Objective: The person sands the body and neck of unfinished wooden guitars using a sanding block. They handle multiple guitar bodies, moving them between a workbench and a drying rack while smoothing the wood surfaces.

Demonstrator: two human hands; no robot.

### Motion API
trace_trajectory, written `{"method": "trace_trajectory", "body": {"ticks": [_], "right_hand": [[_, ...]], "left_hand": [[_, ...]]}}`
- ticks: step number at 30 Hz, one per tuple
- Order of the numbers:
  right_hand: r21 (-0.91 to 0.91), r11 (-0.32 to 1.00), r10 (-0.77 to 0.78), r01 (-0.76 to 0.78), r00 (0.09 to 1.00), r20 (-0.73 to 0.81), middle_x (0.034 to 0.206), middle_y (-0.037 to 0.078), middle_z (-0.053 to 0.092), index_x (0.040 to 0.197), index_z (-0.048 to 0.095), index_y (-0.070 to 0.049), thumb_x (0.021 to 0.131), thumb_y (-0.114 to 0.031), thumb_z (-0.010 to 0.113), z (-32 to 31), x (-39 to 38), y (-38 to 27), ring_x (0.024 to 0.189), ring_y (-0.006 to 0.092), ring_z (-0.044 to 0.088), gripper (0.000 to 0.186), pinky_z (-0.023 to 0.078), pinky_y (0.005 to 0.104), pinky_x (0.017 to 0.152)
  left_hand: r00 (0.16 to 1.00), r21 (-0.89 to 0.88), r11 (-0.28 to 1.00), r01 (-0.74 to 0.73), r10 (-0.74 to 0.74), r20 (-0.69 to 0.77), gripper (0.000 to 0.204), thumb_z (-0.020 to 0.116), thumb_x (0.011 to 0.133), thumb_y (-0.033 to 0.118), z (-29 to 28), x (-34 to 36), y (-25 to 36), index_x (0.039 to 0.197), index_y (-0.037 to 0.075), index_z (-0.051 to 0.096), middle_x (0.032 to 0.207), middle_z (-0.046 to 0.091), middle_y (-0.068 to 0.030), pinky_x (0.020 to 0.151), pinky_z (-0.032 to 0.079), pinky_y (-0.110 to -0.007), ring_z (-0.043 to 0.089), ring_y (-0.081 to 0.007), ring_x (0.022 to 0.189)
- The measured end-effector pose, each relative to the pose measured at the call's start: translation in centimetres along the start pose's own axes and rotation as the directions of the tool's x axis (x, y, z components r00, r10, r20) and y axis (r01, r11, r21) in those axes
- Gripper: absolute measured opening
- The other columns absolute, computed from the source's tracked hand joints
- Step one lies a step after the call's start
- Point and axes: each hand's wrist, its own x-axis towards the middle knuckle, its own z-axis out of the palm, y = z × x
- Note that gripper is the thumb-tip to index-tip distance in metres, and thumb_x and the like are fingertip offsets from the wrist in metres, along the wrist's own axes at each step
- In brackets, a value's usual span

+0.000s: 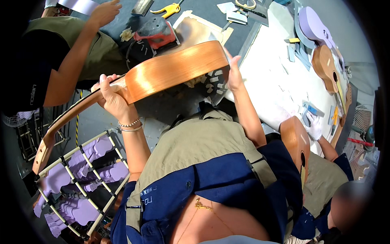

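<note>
I hold a small guitar [178, 70] of glossy orange-brown wood across my front, its side turned up. My left hand [113, 95] is wrapped round the neck close to the body. From there the neck slants down to the left, ending in the headstock [43, 152]. My right hand [235, 73] presses on the body's tail end, the thumb pointing up and fingers partly hidden behind the wood. The soundboard and back are mostly out of sight.
Beyond the guitar, a dark bench carries a red-and-grey power sander [156, 32] and a yellow air gun [167, 9]. Co-workers stand left and right; the right one's gloved hand [313, 126] is near another guitar [295, 142]. A rack [81, 175] holds purple pieces at lower left.
</note>
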Motion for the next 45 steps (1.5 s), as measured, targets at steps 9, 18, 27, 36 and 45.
{"method": "trace_trajectory", "body": {"ticks": [9,18,27,36,45], "right_hand": [[-0.815,0.402,-0.327,0.417,0.897,0.297,0.142,0.021,0.027,0.137,0.028,0.001,0.085,-0.065,0.029,6.2,-1.0,-6.7,0.134,0.0334,0.023,0.084,0.007,0.0514,0.108],[-0.892,-0.275,-0.34,0.358,0.832,0.439,0.134,0.023,0.037,0.123,0.044,0.009,0.069,-0.067,0.051,12.2,-1.8,-12.5,0.128,0.034,0.032,0.093,0.024,0.0457,0.106],[-0.889,-0.105,-0.363,0.446,0.815,0.452,0.138,0.018,0.035,0.135,0.032,-0.002,0.061,-0.027,0.078,11.1,0.5,-12.0,0.128,0.0318,0.035,0.09,0.029,0.0425,0.104],[-0.949,0.09,-0.231,0.301,0.934,0.274,0.145,0.012,0.028,0.139,0.029,-0.009,0.06,-0.047,0.074,2.3,0.7,-5.9,0.134,0.0279,0.026,0.098,0.011,0.0548,0.107],[-0.941,0.301,-0.218,0.154,0.972,0.09,0.144,0.019,0.025,0.14,0.02,-0.002,0.052,-0.044,0.081,-1.0,0.8,-4.6,0.135,0.0312,0.02,0.115,0.01,0.046,0.111]], "left_hand": [[0.942,-0.117,0.991,-0.07,0.104,0.318,0.016,0.058,0.088,0.012,8.4,-2.5,0.4,0.092,0.001,0.047,0.084,0.061,-0.0113,0.079,0.047,-0.033,0.06,-0.018,0.079],[0.807,-0.102,0.995,-0.016,0.073,0.586,0.025,0.064,0.085,0.014,13.6,-2.6,-1.6,0.1,0.001,0.048,0.096,0.063,-0.0121,0.081,0.047,-0.028,0.06,-0.0158,0.087],[0.842,-0.196,0.978,0.067,0.05,0.537,0.024,0.066,0.083,0.01,11.9,-1.7,-1.9,0.097,0.001,0.049,0.091,0.061,-0.0074,0.082,0.044,-0.026,0.058,-0.0114,0.084],[0.852,-0.174,0.982,-0.067,0.147,0.503,0.025,0.052,0.092,0.023,6.3,-0.2,-1.5,0.103,0.001,0.048,0.098,0.06,-0.0123,0.087,0.045,-0.036,0.059,-0.0224,0.092],[0.826,-0.16,0.987,-0.004,0.093,0.555,0.021,0.064,0.085,0.016,10.0,-1.2,-1.4,0.093,0.004,0.049,0.081,0.053,0.0008,0.067,0.04,-0.02,0.048,-0.0055,0.072]]}}
